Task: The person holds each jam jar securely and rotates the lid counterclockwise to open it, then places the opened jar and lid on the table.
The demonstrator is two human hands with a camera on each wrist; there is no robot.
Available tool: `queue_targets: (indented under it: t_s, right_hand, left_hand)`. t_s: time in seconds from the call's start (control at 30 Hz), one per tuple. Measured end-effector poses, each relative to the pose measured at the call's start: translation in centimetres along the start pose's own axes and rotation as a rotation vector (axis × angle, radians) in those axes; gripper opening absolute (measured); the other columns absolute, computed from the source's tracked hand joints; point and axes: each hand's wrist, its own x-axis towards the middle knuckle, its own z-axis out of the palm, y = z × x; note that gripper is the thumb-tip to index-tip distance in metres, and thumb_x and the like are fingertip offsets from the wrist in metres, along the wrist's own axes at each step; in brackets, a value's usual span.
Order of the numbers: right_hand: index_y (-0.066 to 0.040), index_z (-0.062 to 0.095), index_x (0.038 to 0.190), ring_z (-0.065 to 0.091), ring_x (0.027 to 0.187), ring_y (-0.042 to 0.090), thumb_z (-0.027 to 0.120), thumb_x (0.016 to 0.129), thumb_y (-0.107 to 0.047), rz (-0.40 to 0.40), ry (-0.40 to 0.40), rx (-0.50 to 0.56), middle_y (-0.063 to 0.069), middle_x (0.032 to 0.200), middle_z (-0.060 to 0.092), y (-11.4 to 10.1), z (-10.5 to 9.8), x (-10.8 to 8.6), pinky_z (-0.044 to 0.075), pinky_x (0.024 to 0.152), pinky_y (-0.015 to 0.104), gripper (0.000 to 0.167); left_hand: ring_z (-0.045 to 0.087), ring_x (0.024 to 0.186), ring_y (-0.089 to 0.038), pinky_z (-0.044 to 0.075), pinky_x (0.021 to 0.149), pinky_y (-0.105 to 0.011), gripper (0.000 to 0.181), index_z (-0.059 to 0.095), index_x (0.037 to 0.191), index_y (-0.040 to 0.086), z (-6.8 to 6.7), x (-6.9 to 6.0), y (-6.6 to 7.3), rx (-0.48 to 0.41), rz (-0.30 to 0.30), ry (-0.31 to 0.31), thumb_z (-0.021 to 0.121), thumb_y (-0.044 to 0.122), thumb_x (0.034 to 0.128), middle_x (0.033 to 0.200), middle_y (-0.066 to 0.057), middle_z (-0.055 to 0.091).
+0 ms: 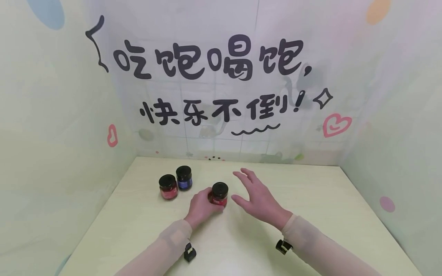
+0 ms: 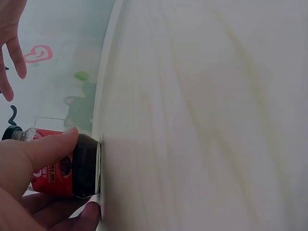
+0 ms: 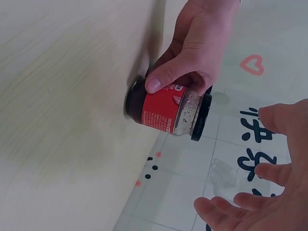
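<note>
A jar with a red label and black lid (image 1: 220,193) stands upright on the table, gripped around its side by my left hand (image 1: 203,207). The left wrist view shows the thumb of that hand (image 2: 29,168) across the red label (image 2: 53,166). My right hand (image 1: 262,200) is held to the right of the jar, not touching it, its fingers spread. In the right wrist view the right hand (image 3: 269,183) holds nothing, and the left hand (image 3: 195,53) pinches the jar (image 3: 163,108) near its base.
To the left on the table (image 1: 138,226) stand a second red-labelled jar (image 1: 168,188) and a blue-labelled jar (image 1: 184,178), close beside each other. A wall hanging with dark lettering (image 1: 210,111) rises behind the table, and pale sheets flank both sides.
</note>
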Motion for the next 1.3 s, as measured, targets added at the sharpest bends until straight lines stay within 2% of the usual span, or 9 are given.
queue_targets:
  t_s: [0.23, 0.4, 0.83, 1.07, 1.3]
  right_hand:
    - [-0.017, 0.04, 0.153, 0.052, 0.13, 0.029, 0.07, 0.095, -0.037, 0.004, 0.001, -0.003, 0.008, 0.156, 0.036, -0.1, -0.1, 0.1, 0.048, 0.101, 0.048, 0.069]
    - [-0.017, 0.041, 0.153, 0.053, 0.129, 0.029, 0.071, 0.094, -0.036, -0.008, 0.014, -0.003, 0.009, 0.155, 0.036, -0.1, -0.1, 0.1, 0.049, 0.1, 0.049, 0.069]
    - [-0.019, 0.041, 0.153, 0.055, 0.126, 0.03, 0.069, 0.095, -0.039, 0.0, 0.022, -0.013, 0.008, 0.155, 0.037, 0.3, 0.0, 0.3, 0.049, 0.099, 0.049, 0.068]
    - [-0.019, 0.041, 0.153, 0.056, 0.126, 0.03, 0.069, 0.095, -0.038, 0.002, 0.032, -0.012, 0.009, 0.154, 0.038, 0.2, -0.1, 0.4, 0.049, 0.1, 0.05, 0.067]
    - [-0.018, 0.041, 0.153, 0.052, 0.129, 0.031, 0.068, 0.096, -0.039, 0.008, 0.043, -0.012, 0.011, 0.154, 0.039, 0.2, -0.7, 0.6, 0.048, 0.101, 0.05, 0.066]
  left_hand:
    - [0.068, 0.099, -0.025, 0.051, 0.092, -0.049, 0.056, 0.07, 0.113, 0.012, -0.1, -0.1, 0.3, 0.047, 0.001, 0.012, 0.095, 0.029, 0.0654, 0.103, -0.003, 0.074]
    - [0.068, 0.099, -0.024, 0.051, 0.093, -0.048, 0.057, 0.07, 0.114, 0.012, -0.2, -0.2, 0.5, 0.04, -0.015, 0.012, 0.095, 0.029, 0.0657, 0.104, -0.003, 0.074]
    - [0.065, 0.107, -0.026, 0.05, 0.097, -0.05, 0.065, 0.068, 0.127, 0.012, -0.8, -0.8, 1.4, -0.044, -0.068, -0.014, 0.094, 0.024, 0.0685, 0.116, -0.005, 0.072]
    - [0.066, 0.101, -0.023, 0.052, 0.093, -0.047, 0.073, 0.062, 0.136, 0.005, -1.1, -1.2, 1.8, -0.111, -0.113, -0.004, 0.092, 0.025, 0.0722, 0.123, -0.009, 0.067]
    - [0.066, 0.1, -0.023, 0.054, 0.09, -0.043, 0.072, 0.06, 0.137, 0.004, -1.4, -1.5, 2.2, -0.174, -0.087, 0.0, 0.091, 0.023, 0.075, 0.122, -0.011, 0.066]
